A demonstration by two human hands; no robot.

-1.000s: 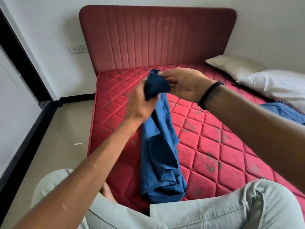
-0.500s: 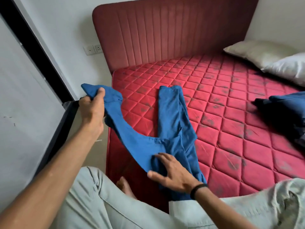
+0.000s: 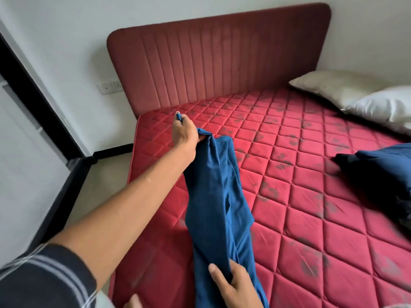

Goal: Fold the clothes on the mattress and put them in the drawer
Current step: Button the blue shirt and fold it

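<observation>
Red quilted mattress (image 3: 300,174) fills most of the view, padded headboard (image 3: 222,58) behind it, two pillows (image 3: 355,94) at the far right corner. The mattress's left edge drops to a strip of floor (image 3: 97,181) along the wall, so there is little room on that side; the open quilted area to the right of the garment is the free workspace. A second pile of dark blue clothes (image 3: 382,170) sits near the right edge, well apart from the piece in hand. Blue trousers (image 3: 218,196) are stretched lengthwise along the mattress's left side, partly lifted off it. Left hand (image 3: 184,132) is extended far forward, fingers curled round the bunched far end of the fabric. Right hand (image 3: 235,285) is near the body, fingers and thumb pinching the near end. Judgement: light, soft woven cloth, no stiffness, sags and wrinkles between the grips, not slippery or fragile. Best taken at hems and waistband, pulled taut, then laid flat before folding. Risk: the slack leg slides off the left edge. No drawer in view.
</observation>
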